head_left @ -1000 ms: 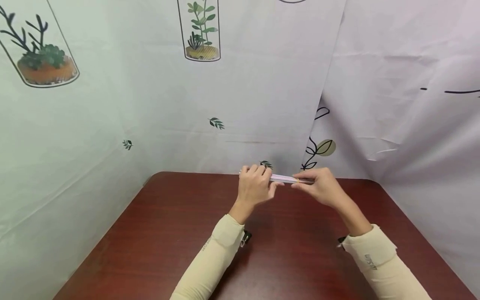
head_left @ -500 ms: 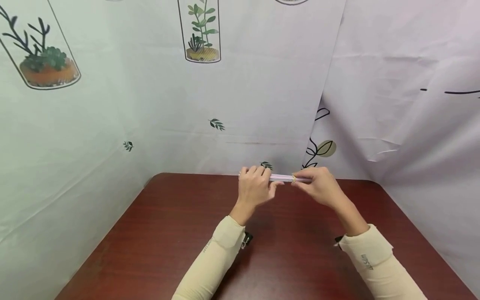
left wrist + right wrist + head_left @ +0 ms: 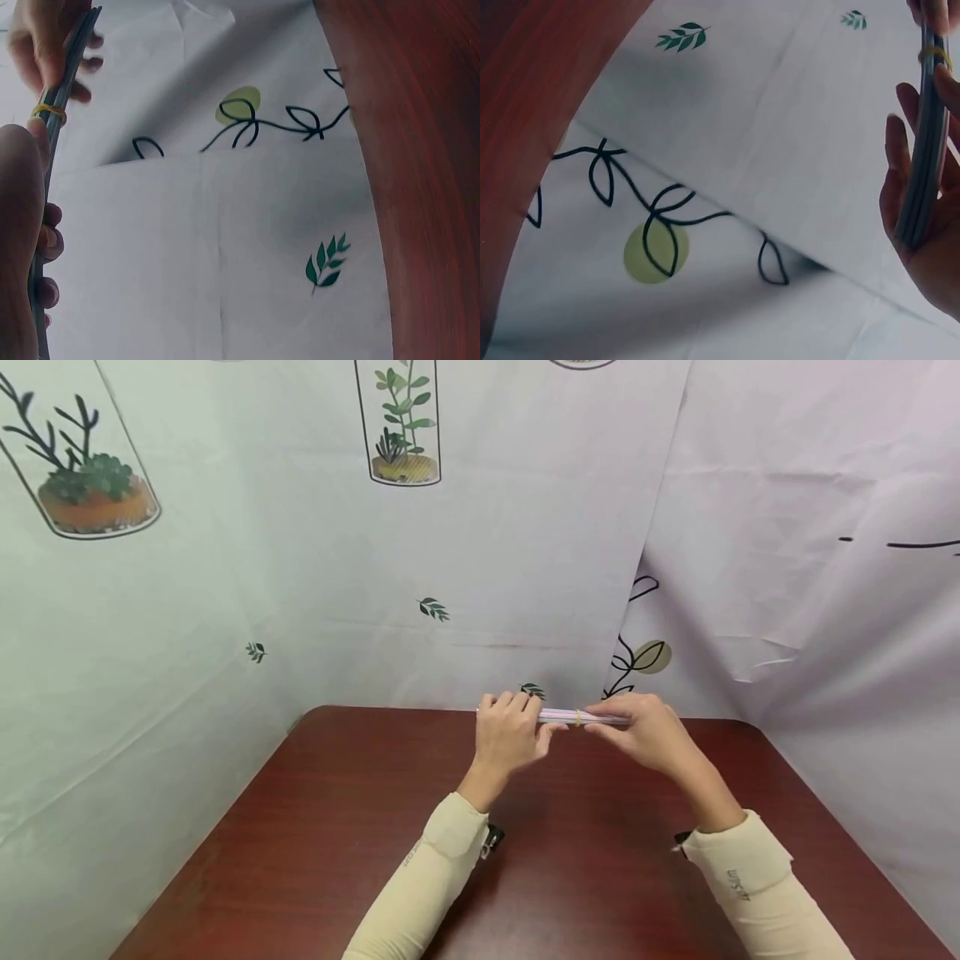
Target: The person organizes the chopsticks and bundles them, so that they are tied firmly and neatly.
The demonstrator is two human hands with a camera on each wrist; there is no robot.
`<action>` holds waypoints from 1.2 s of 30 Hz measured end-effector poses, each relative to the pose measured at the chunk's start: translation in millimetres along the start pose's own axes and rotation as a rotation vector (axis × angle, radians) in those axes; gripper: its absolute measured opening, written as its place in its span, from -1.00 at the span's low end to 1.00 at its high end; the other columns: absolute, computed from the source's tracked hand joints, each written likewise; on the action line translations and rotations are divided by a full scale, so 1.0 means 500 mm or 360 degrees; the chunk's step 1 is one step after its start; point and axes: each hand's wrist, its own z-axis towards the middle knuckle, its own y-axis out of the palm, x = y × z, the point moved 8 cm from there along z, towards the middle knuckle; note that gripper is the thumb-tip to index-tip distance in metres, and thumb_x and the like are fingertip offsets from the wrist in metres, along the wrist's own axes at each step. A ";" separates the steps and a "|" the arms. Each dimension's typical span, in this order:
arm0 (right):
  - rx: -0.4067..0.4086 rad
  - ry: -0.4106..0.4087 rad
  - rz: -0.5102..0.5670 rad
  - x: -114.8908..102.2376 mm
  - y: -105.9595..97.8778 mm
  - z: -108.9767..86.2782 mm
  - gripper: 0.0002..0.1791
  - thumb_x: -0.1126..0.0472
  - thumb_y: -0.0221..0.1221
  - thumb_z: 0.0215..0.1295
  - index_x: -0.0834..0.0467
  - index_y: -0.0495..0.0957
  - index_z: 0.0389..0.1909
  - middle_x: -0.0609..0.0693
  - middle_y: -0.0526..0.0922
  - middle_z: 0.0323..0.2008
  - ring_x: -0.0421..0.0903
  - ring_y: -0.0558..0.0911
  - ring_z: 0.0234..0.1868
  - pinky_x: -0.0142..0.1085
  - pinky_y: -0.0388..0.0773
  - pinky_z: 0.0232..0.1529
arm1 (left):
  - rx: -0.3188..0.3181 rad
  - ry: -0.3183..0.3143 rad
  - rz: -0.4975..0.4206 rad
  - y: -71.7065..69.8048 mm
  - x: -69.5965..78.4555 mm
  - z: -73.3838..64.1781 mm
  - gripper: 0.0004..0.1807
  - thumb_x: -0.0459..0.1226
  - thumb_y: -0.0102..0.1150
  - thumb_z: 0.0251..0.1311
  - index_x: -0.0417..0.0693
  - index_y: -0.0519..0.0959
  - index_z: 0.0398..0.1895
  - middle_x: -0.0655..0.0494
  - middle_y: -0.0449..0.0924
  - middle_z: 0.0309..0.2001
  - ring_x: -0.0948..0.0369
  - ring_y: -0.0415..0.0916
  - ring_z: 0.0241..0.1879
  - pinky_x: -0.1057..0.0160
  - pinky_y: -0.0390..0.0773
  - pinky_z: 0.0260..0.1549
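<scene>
A bundle of thin pale pink and bluish sticks point(image 3: 558, 716) is held level between both hands above the far part of the table; their exact kind is unclear. My left hand point(image 3: 510, 727) grips the bundle's left part, its fingers curled over it. On the other side, my right hand point(image 3: 648, 731) pinches the bundle between thumb and fingers. A yellow rubber band point(image 3: 578, 717) circles the sticks in the gap between the hands, by the right fingertips. In the right wrist view, the sticks' free end point(image 3: 917, 202) lies across the right palm. The left hand hides the other end.
The dark red wooden table point(image 3: 337, 860) spreads below the hands, its far edge just behind them. White cloth point(image 3: 360, 552) printed with plants hangs close behind and along both sides. Dark wrist devices point(image 3: 491, 839) show by the cream sleeves.
The rubber band has shifted leftward along the bundle, away from its right end and closer to the left hand. The left hand stays in place; the right hand moves only slightly.
</scene>
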 end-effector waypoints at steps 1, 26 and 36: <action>-0.0007 -0.0051 -0.0033 -0.008 0.004 0.001 -0.72 0.11 0.39 -0.06 -0.01 0.70 -0.24 -0.15 0.68 -0.38 -0.21 0.59 -0.42 -0.23 0.47 -0.46 | -0.0010 0.0013 0.0002 0.000 0.004 0.001 -0.48 0.27 -0.10 0.07 0.04 0.46 -0.56 0.18 0.48 -0.55 0.17 0.44 -0.51 0.14 0.33 -0.43; 0.0888 -0.0321 -0.0877 -0.034 0.010 -0.056 -0.51 -0.15 -0.03 0.28 0.23 0.54 -0.38 0.08 0.47 -0.55 0.10 0.39 -0.57 0.00 0.26 -0.47 | 0.0030 -0.0051 -0.0021 -0.009 0.001 0.002 -0.43 0.33 0.03 -0.02 0.03 0.54 -0.41 0.17 0.52 -0.41 0.15 0.44 -0.40 0.10 0.38 -0.25; 0.1063 -0.0334 -0.0860 -0.029 0.014 -0.067 -0.49 -0.17 -0.06 0.30 0.22 0.53 -0.38 0.09 0.43 -0.56 0.13 0.35 -0.57 0.08 0.22 -0.43 | 0.0087 -0.0144 -0.0065 -0.014 -0.018 -0.009 -0.43 0.31 -0.12 0.07 0.02 0.53 -0.41 0.12 0.50 -0.39 0.09 0.44 -0.36 0.08 0.37 -0.17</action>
